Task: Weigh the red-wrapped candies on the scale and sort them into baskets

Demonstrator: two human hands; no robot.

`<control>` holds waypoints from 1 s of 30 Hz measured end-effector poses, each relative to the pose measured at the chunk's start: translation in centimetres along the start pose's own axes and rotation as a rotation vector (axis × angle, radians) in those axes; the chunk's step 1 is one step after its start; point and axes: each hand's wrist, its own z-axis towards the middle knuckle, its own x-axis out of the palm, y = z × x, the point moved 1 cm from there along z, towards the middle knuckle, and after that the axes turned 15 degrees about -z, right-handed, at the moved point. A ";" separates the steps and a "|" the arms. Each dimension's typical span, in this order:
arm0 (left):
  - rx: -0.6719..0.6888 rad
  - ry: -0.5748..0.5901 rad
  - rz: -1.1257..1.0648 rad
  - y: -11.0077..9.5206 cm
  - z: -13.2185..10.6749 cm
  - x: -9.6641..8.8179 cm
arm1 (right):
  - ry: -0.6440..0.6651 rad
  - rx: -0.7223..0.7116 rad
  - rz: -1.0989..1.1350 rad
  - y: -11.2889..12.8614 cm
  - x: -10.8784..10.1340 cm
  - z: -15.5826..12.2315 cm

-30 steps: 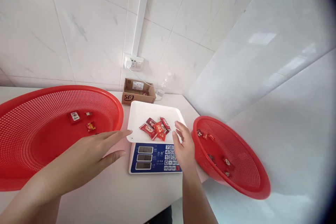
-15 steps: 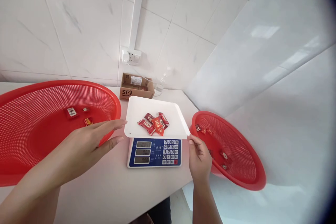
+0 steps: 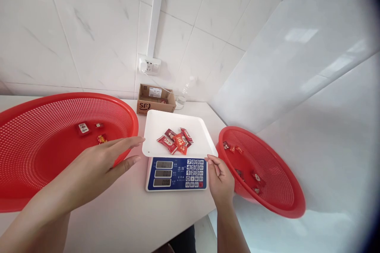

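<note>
A blue-faced digital scale stands on the white table, with a white weighing tray on top. Several red wrapped candies lie piled on the tray. My left hand is open, fingers stretched flat, its tips almost at the tray's left edge. My right hand sits by the tray's front right corner, fingers loosely curled with nothing seen in them, close to the small red basket.
A large red mesh basket on the left holds three candies. The smaller red basket hangs past the table's right edge with several candies. A cardboard box and a clear bottle stand by the tiled wall, under a socket.
My right hand has drawn back from over the tray to its front right corner. My left hand has barely moved. The view has shifted slightly.
</note>
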 end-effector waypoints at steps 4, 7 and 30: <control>0.031 -0.009 -0.008 1.6 0.0 0.6 | 0.017 -0.012 0.011 0.0 0.3 0.1; 0.033 -0.006 -0.019 2.5 0.1 0.9 | 0.033 -0.025 -0.005 -0.1 0.6 0.1; 0.002 0.066 -0.048 4.2 0.5 1.6 | 0.092 -0.255 -0.122 1.7 2.1 0.3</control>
